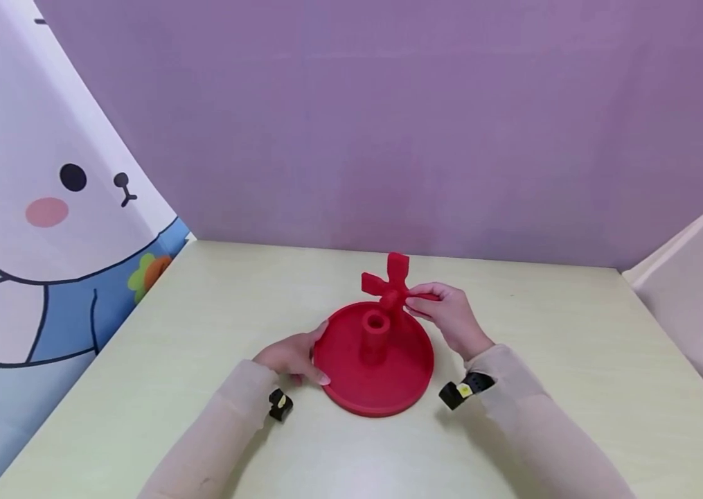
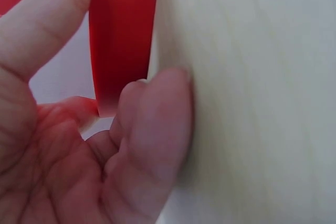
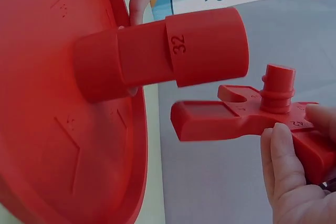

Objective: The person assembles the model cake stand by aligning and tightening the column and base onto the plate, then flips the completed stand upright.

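Observation:
A round red tray with a raised rim rests on the table, and a hollow red post stands upright at its middle. In the right wrist view the post bears the number 32. My left hand grips the tray's left edge between thumb and fingers. Behind the post, above the tray's far side, my right hand pinches one arm of a red cross-shaped piece. A short ribbed peg sticks out of that piece's middle, apart from the post.
The pale wooden table reaches back to a purple backdrop. A cartoon-printed sheet hangs on the left, and a pale panel borders the right side.

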`<state>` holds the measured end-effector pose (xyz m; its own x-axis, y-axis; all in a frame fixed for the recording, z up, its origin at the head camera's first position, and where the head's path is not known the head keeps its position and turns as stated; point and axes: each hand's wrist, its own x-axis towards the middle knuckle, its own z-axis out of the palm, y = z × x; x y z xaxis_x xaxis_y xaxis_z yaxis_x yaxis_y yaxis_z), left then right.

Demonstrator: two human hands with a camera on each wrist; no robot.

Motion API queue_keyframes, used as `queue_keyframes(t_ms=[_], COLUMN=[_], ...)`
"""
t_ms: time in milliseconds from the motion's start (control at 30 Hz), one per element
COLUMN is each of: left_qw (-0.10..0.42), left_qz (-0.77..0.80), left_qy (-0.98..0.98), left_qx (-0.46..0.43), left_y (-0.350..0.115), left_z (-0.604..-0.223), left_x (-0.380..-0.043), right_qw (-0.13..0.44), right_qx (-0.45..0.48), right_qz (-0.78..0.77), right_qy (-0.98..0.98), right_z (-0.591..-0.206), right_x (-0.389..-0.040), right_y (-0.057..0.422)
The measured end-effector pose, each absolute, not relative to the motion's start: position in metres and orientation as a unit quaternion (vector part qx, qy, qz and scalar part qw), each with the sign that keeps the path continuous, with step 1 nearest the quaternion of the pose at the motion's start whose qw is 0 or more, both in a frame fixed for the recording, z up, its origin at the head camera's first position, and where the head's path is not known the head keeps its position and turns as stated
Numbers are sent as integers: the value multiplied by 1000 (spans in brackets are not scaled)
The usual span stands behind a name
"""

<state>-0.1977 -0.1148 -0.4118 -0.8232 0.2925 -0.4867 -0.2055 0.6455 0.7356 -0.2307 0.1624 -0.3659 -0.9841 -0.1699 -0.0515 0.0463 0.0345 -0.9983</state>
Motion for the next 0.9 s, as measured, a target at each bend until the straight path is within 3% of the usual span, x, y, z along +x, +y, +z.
queue_keyframes(t_ms=[633,900], left_qw=[303,304], left_qz=[422,416], left_qy=[854,857], left_qx=[28,25], left_y=[-120,-119], left_z=[-411,-408], left_x=[-197,-197], right_qw=[82,43], right_qx=[-23,-41], right_qz=[-677,-652], right_qy=[731,756], right_z=[-356,-359], right_x=[-221,-215], right_y=[146,144])
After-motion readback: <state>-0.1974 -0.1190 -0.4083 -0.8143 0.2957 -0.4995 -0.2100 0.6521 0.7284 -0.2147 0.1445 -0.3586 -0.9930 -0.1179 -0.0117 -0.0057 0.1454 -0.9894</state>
